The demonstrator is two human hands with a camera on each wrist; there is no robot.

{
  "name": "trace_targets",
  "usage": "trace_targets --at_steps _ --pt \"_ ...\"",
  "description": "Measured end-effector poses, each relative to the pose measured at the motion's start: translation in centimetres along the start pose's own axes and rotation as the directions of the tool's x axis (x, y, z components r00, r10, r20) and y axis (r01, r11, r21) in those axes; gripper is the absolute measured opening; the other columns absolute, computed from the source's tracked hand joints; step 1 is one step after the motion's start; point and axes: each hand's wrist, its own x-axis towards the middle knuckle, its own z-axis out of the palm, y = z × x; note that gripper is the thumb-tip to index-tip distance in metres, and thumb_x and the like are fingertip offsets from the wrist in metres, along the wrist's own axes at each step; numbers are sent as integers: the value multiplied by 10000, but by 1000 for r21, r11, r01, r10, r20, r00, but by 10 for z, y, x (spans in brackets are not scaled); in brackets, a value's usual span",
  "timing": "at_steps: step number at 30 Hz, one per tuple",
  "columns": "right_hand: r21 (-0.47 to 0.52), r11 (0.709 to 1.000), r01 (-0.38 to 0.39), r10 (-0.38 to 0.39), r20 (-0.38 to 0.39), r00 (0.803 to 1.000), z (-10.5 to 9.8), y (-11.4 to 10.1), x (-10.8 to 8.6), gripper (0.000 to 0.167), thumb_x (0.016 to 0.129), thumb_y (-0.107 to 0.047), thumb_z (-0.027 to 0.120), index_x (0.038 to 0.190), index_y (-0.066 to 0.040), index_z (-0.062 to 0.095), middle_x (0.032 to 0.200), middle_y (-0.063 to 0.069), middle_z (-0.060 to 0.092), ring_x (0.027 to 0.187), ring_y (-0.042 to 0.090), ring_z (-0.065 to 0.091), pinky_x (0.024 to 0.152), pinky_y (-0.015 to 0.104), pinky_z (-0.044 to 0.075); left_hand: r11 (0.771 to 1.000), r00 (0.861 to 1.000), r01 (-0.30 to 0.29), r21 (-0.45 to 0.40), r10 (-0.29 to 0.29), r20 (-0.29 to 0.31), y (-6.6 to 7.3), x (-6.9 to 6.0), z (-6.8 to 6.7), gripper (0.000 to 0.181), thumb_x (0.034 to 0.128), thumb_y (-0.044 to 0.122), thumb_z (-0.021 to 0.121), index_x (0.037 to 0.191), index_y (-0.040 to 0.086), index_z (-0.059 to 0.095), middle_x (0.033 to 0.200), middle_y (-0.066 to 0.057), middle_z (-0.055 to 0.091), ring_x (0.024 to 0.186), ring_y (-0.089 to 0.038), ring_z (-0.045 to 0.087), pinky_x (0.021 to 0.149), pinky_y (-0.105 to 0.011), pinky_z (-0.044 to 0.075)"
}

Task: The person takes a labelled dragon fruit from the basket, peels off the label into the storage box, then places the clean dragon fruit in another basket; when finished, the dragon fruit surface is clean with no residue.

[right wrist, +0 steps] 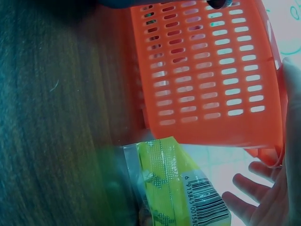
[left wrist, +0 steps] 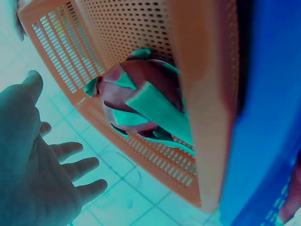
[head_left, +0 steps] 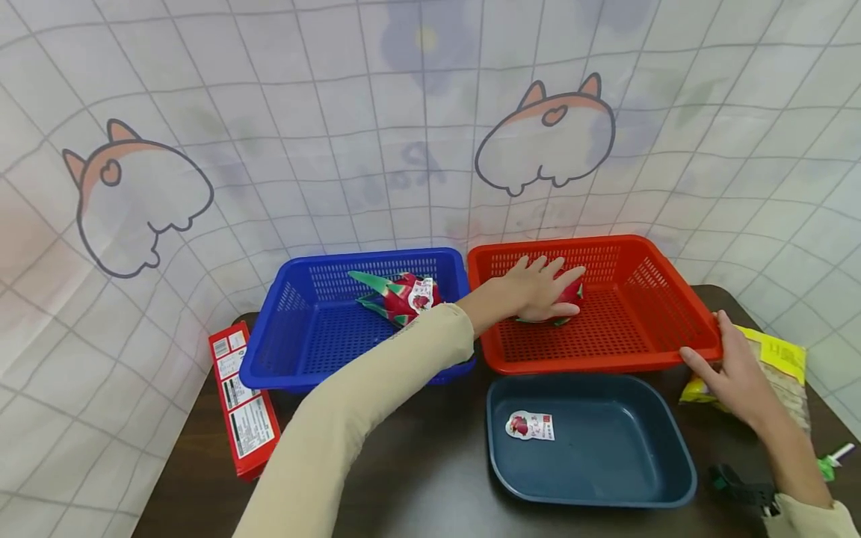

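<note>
My left hand is over a dragon fruit in the red basket, its fingers spread. In the left wrist view, the hand shows a gap to the dragon fruit, whose green-tipped scales face the camera. My right hand rests at the near right corner of the red basket, the thumb by the front rim. In the right wrist view, its loosely extended fingers lie beside the corner of the basket. Another dragon fruit, with a label, lies in the blue basket.
A dark blue tray with a dragon fruit sticker stands before the red basket. At left lies a red box. A yellow packet is at right, near a black object. A patterned curtain hangs behind.
</note>
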Motion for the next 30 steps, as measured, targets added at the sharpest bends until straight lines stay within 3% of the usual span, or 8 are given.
trace_targets --at_steps 7,10,12,14,19,24,30 --pt "-36 999 6 -7 -27 1000 -1 -5 -1 595 849 -249 700 1304 -11 400 1133 183 484 913 9 367 627 85 345 997 997 -57 -53 54 -61 -13 -30 10 738 955 679 257 1558 348 -9 1654 7 61 1534 -259 72 1240 -496 57" --pt "-88 996 -30 30 0 1000 -5 -11 -3 731 871 -288 669 1441 -5 309 1344 273 410 1142 230 407 845 340 508 993 991 -96 -63 89 -99 -21 -50 17 732 960 671 263 1564 323 40 1654 -14 75 1531 -282 73 1233 -521 59" --pt "-121 991 -48 50 15 999 -9 -17 -4 824 884 -310 651 1511 -5 212 1489 304 279 1278 420 325 928 607 439 992 986 -113 -63 104 -129 -26 -67 23 727 958 672 269 1564 315 84 1651 -26 99 1529 -292 81 1228 -536 69" --pt "-142 989 -53 57 30 998 -12 -23 -5 890 887 -317 646 1540 -6 125 1573 298 131 1343 551 195 882 779 296 990 983 -122 -65 111 -149 -32 -84 31 717 959 668 278 1562 314 122 1648 -30 117 1529 -293 87 1226 -541 70" --pt "-156 987 28 -23 29 999 -14 -39 -5 888 834 -262 726 1527 -24 225 1584 252 180 1322 535 254 848 770 337 992 979 -105 -63 92 -179 -47 -120 53 689 955 669 286 1548 331 198 1641 -29 155 1529 -282 100 1226 -534 84" --pt "-208 970 127 -119 51 992 -13 -57 -1 878 817 -296 747 1522 -61 279 1562 243 262 1356 490 282 871 738 336 991 981 -54 -122 30 -193 -58 -145 72 687 948 662 321 1541 327 230 1642 -19 153 1529 -289 94 1217 -550 97" --pt "-287 918 274 -243 139 960 -5 -81 4 852 840 -400 709 1525 -106 295 1553 192 318 1430 412 261 1097 674 239 983 978 15 -181 -52 -203 -68 -168 91 708 938 675 335 1545 336 200 1645 -9 136 1529 -295 88 1214 -560 98"
